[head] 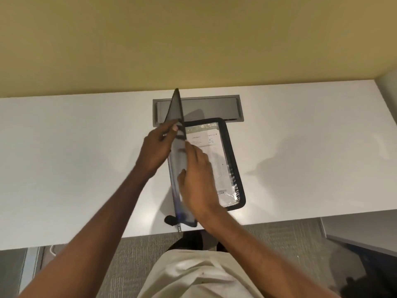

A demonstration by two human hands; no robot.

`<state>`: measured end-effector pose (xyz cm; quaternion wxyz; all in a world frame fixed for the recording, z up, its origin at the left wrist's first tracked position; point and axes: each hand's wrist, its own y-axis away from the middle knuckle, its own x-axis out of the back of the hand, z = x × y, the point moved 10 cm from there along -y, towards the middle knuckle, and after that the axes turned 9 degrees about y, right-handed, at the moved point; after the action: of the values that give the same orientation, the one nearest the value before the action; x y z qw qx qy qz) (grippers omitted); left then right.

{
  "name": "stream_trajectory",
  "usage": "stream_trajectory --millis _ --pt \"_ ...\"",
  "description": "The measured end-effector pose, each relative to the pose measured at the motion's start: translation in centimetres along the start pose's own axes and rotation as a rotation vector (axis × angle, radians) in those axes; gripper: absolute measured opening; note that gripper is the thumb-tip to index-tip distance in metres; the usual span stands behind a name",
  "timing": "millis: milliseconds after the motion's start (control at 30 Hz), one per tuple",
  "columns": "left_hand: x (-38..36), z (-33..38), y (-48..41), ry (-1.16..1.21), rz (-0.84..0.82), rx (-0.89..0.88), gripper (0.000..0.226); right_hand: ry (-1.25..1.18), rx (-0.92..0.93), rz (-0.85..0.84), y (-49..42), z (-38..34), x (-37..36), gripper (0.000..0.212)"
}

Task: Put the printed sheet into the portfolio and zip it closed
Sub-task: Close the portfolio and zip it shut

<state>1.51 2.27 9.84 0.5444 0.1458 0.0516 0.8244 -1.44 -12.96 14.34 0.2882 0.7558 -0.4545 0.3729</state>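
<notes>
A person's left hand (158,147) pinches the raised cover (175,110) of one open zip portfolio (233,160) on a white desk (75,158), while the right hand (198,177), fingers loosely extended and gripping nothing, rests beside it on the single printed sheet (211,147) lying inside. Swung down carelessly, the cover may buckle the sheet or leave its edge caught by the zip.
</notes>
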Motion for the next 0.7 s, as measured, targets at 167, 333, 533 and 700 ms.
stream_trajectory --millis 167,333,533,700 --pt "-5.8 -6.7 2.0 -0.284 -0.225 0.103 0.059 -0.043 -0.168 0.033 -1.2 8.1 0.9 0.075" --pt "-9.3 -12.5 3.0 -0.490 -0.344 0.101 0.084 0.054 -0.339 -0.010 -2.1 16.1 -1.0 0.072" --pt "-12.1 -15.4 3.5 -0.742 -0.365 0.102 0.094 0.075 -0.352 -0.086 -2.6 20.7 -3.8 0.071" --pt "-13.8 -16.6 3.8 -0.941 -0.405 0.151 0.097 0.095 -0.411 -0.183 -2.3 23.5 -6.9 0.075"
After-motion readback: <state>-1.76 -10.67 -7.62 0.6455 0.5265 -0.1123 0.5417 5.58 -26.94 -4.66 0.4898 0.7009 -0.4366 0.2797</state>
